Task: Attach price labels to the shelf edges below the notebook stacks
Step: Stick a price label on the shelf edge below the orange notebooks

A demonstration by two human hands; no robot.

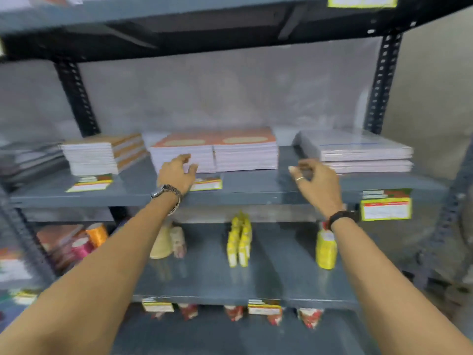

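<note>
Three notebook stacks rest on the grey middle shelf (245,193): a brown-covered stack (102,155) at left, an orange-covered double stack (230,152) in the middle, a pale stack (358,152) at right. One price label (89,184) lies flat on the shelf below the left stack, another label (208,184) below the middle stack. A third label (386,206) hangs on the shelf edge at right. My left hand (176,174) hovers at the middle stack's front, fingers apart, just left of its label. My right hand (317,183) is curled, thumb and fingers nearly pinched; the frame is blurred.
Black perforated uprights (76,96) frame the shelf. The shelf below holds yellow packets (239,239), a yellow bottle (326,248), thread spools (89,242) and a beige item. Its edge carries two labels (265,307). An upper shelf label (362,1) shows at top right.
</note>
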